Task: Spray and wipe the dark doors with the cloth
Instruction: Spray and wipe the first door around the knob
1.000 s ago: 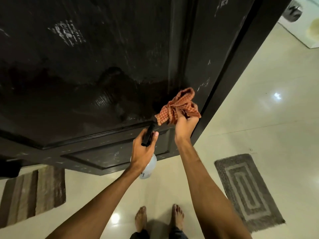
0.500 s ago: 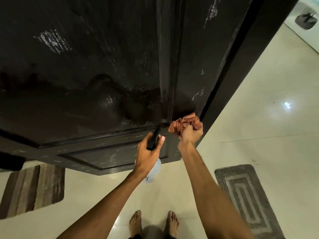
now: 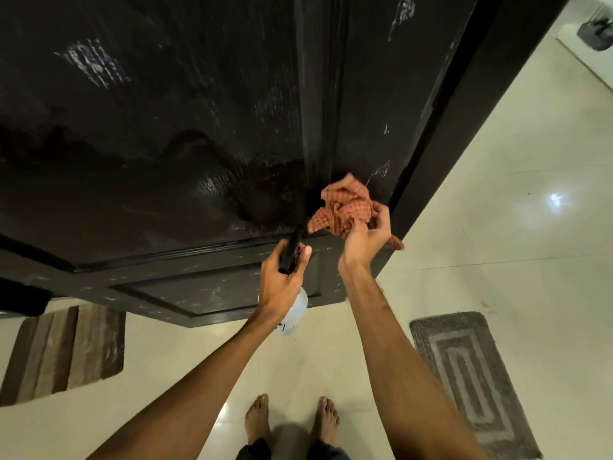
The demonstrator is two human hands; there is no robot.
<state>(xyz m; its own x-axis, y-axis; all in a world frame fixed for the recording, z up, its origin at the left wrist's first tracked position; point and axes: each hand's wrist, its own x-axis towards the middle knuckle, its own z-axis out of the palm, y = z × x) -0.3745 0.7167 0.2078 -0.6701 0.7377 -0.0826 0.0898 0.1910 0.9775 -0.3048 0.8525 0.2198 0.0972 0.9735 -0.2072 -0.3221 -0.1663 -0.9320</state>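
Straight ahead, the dark door [image 3: 172, 134] fills most of the view: glossy black panels with whitish streaks and scuffs, a raised vertical strip running down toward the hands, a recessed lower panel beneath. Its right edge sits against a dark frame [image 3: 464, 104]. Below and to the right, pale glossy floor [image 3: 517, 227] with a light glare spot. Striped brown mat [image 3: 66, 353] on the floor at left, near the door's bottom edge; grey patterned mat [image 3: 471, 376] at right, well apart from the door. Bare feet [image 3: 292, 419] at bottom centre. Right hand [image 3: 365, 237] grips a bunched orange checked cloth [image 3: 345, 207], fingers curled round the lower folds; cloth is pressed on the door just right of the vertical strip, near the door's right edge. Left hand [image 3: 282, 280] is wrapped round a spray bottle [image 3: 295, 310], black nozzle pointing up at the door, pale body hanging below the palm. Can't tell whether the trigger is squeezed.
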